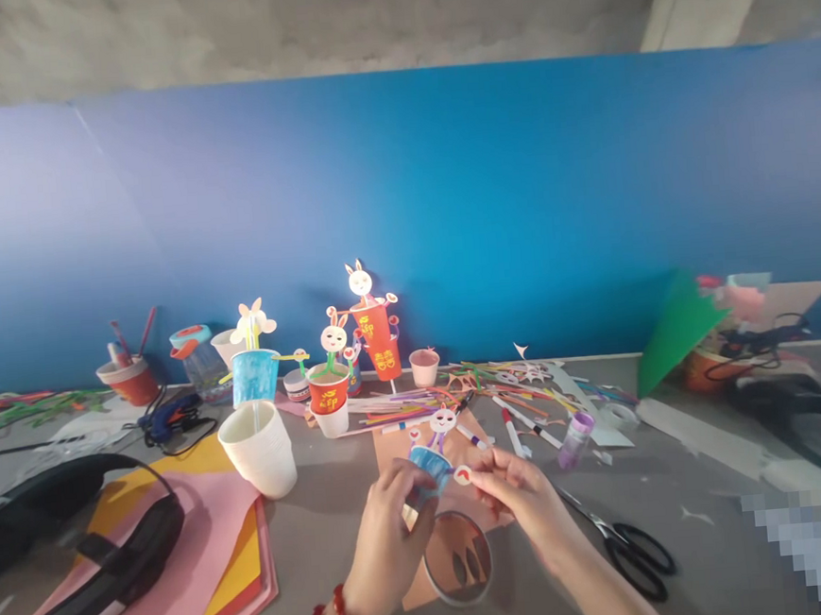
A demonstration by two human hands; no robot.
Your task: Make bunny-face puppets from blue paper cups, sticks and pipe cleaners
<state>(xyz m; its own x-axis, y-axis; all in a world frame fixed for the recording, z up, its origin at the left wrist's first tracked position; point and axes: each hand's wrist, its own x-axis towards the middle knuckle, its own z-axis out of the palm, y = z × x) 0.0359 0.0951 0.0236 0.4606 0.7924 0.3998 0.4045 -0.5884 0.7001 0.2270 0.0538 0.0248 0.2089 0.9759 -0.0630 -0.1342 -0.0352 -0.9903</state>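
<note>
Left hand (393, 520) gripping small blue cup (430, 467), rabbit face (443, 420) above rim — right hand (523, 496) pinching round white disc (463, 475) beside cup — scissors (608, 531) on surface (329, 532) nearby.

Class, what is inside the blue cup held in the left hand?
Purple strips run down into the blue cup, below a white rabbit face. The cup's wall hides where they end, and the left hand covers part of the cup.
</note>
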